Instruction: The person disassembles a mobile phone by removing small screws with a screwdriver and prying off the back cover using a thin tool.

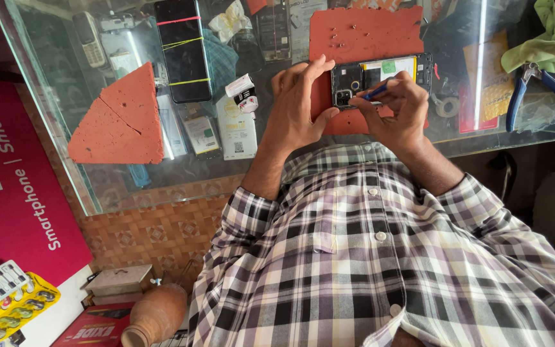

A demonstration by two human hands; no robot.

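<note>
An opened smartphone (pixel 390 72) with its back cover off lies on a red rubber mat (pixel 364 32) on the glass counter, its circuit board and battery exposed. My left hand (pixel 297 106) steadies the phone's near end, thumb and fingers spread around the camera corner. My right hand (pixel 396 109) pinches a small blue-handled tool (pixel 375 92) whose tip rests on the phone's board. Several tiny screws (pixel 340 37) lie on the mat beyond the phone.
A torn red mat piece (pixel 123 119) lies at the left of the glass counter (pixel 65 83). Blue-handled pliers (pixel 537 87) and a green cloth (pixel 544 38) sit at the right. A black phone with rubber bands (pixel 182 48), small boxes and a keypad phone (pixel 88 38) show under the glass.
</note>
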